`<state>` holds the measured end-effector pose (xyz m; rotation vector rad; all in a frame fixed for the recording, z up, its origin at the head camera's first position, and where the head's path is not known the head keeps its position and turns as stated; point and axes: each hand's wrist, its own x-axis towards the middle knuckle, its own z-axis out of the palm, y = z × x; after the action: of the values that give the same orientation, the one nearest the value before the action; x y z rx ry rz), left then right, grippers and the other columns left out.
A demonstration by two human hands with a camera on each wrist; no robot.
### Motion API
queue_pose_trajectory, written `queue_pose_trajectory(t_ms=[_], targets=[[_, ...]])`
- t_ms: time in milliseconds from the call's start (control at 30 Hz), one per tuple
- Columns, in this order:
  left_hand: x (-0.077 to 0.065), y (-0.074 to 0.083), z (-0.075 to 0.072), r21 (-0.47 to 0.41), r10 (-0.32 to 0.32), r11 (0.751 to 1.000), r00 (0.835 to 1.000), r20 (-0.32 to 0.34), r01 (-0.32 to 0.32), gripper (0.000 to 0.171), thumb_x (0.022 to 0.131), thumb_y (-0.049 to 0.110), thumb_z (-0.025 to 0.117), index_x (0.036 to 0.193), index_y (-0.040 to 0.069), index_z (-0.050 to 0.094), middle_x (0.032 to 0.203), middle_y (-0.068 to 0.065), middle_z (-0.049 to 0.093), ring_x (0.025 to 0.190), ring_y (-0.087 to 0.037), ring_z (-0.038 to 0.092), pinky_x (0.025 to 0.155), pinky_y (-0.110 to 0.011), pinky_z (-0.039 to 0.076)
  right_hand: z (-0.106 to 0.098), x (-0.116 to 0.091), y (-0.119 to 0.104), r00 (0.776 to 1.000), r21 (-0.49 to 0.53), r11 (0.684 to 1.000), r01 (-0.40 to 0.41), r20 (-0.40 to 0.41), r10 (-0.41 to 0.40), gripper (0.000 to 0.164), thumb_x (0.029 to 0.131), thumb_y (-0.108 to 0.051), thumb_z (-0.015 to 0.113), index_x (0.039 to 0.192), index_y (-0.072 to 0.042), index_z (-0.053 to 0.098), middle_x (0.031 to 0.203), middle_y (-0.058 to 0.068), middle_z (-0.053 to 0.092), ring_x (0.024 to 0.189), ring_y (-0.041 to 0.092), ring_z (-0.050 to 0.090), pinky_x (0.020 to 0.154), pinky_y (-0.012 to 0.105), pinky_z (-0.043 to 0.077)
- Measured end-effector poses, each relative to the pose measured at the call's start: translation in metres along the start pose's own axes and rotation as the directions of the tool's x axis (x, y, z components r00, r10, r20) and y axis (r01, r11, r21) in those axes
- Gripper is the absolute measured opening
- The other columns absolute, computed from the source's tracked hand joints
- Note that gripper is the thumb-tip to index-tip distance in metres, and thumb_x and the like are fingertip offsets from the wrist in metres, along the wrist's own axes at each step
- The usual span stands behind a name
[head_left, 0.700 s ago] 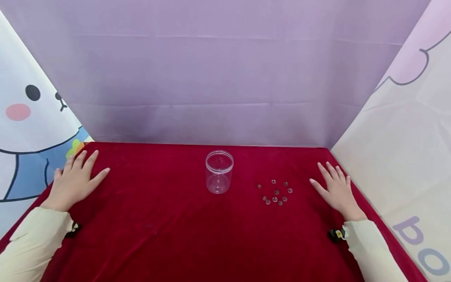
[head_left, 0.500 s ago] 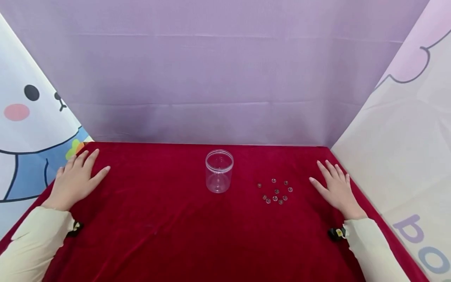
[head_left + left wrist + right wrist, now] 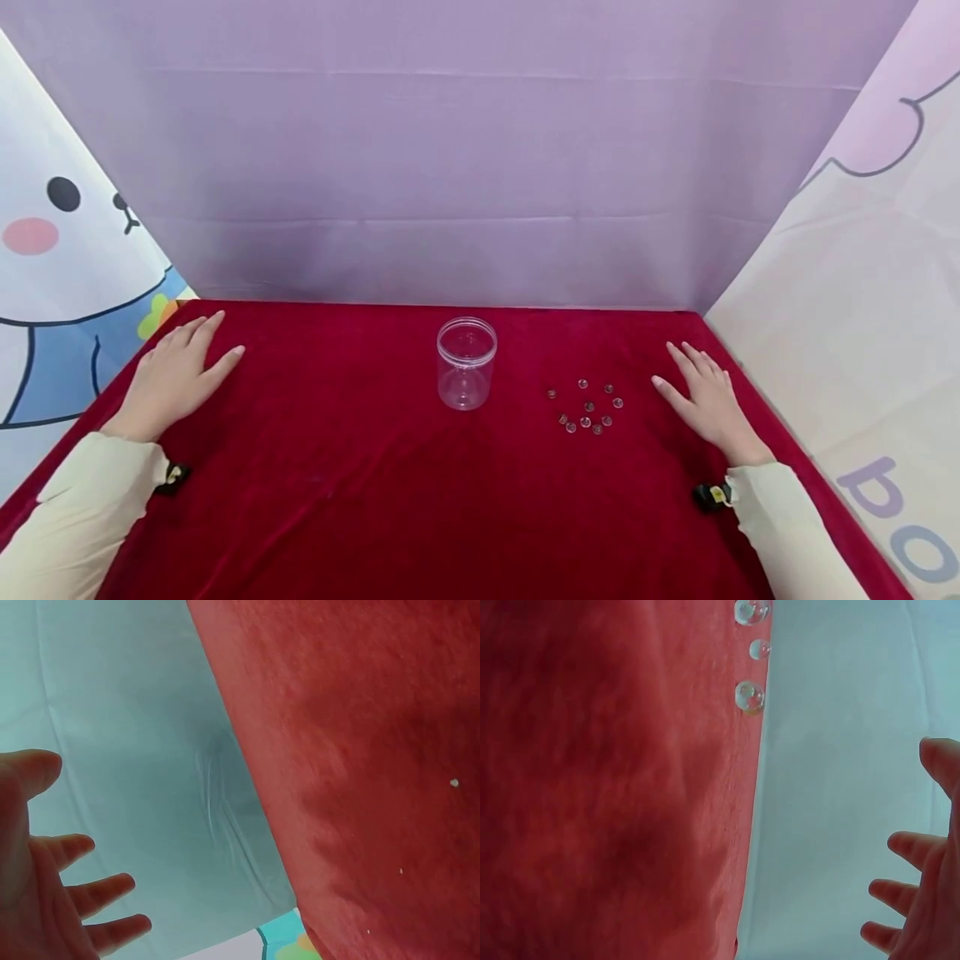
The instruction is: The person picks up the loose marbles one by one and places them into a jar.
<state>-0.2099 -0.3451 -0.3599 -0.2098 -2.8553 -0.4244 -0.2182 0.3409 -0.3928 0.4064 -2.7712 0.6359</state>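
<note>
A clear, lidless jar (image 3: 465,367) stands upright near the middle of the red cloth. To its right lie several small clear glass beads (image 3: 586,422) in a loose cluster; a few round beads (image 3: 750,697) also show in the right wrist view. At the far left, my left hand (image 3: 168,379) holds nothing, its fingers extended and thumb spread. My right hand (image 3: 708,404) is right of the beads, likewise with extended fingers and nothing held. Both wrist views show the palm side of each hand raised off the cloth, with a shadow below.
Red velvet cloth (image 3: 360,500) covers the table. A lilac fabric wall (image 3: 465,167) rises behind it. Printed panels close in both sides, a cartoon-animal one (image 3: 67,267) on the left and a pale one (image 3: 870,333) on the right.
My left hand has shifted slightly right and its fingers have drawn a little closer together. The right hand has moved slightly left. Jar and beads stay in place.
</note>
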Motion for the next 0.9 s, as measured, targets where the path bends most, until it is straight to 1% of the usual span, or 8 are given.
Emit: queue_pose_trajectory(t_ms=[200, 400, 633, 900], targets=[[0.000, 0.006, 0.002, -0.020, 0.005, 1.000, 1.000, 0.010, -0.004, 0.073, 0.095, 0.039, 0.050, 0.149, 0.001, 0.016, 0.141, -0.035, 0.027, 0.126, -0.054, 0.025, 0.095, -0.074, 0.021, 0.000, 0.001, -0.003, 1.000, 0.036, 0.999, 0.029, -0.003, -0.029, 0.064, 0.095, -0.030, 0.053, 0.148, -0.005, 0.026, 0.146, 0.030, 0.024, 0.132, 0.054, 0.017, 0.104, 0.069, 0.006], [0.000, 0.013, 0.004, -0.041, 0.017, 0.999, 1.000, 0.004, -0.017, 0.071, 0.096, 0.038, 0.049, 0.148, 0.001, 0.018, 0.141, -0.035, 0.028, 0.125, -0.054, 0.027, 0.094, -0.073, 0.024, 0.000, 0.003, -0.004, 0.999, 0.073, 0.997, 0.037, 0.008, -0.038, 0.065, 0.094, -0.029, 0.054, 0.147, -0.005, 0.027, 0.147, 0.029, 0.024, 0.132, 0.053, 0.018, 0.105, 0.067, 0.008], [0.000, 0.020, 0.006, -0.105, 0.013, 0.994, 0.999, 0.033, -0.009, 0.072, 0.096, 0.037, 0.049, 0.150, 0.003, 0.015, 0.143, -0.034, 0.026, 0.126, -0.054, 0.026, 0.094, -0.073, 0.024, 0.005, 0.002, -0.003, 0.999, 0.106, 0.994, 0.023, 0.025, -0.026, 0.066, 0.094, -0.029, 0.055, 0.148, -0.006, 0.025, 0.148, 0.027, 0.023, 0.133, 0.050, 0.017, 0.104, 0.068, 0.013], [-0.001, 0.028, 0.011, -0.170, 0.039, 0.985, 0.999, 0.028, -0.033, 0.072, 0.096, 0.036, 0.050, 0.150, 0.003, 0.015, 0.145, -0.032, 0.025, 0.129, -0.052, 0.023, 0.098, -0.071, 0.022, 0.007, 0.002, -0.006, 0.998, 0.171, 0.985, -0.002, 0.057, -0.008, 0.070, 0.093, -0.030, 0.058, 0.149, -0.008, 0.023, 0.151, 0.024, 0.019, 0.135, 0.049, 0.014, 0.098, 0.072, 0.018]])
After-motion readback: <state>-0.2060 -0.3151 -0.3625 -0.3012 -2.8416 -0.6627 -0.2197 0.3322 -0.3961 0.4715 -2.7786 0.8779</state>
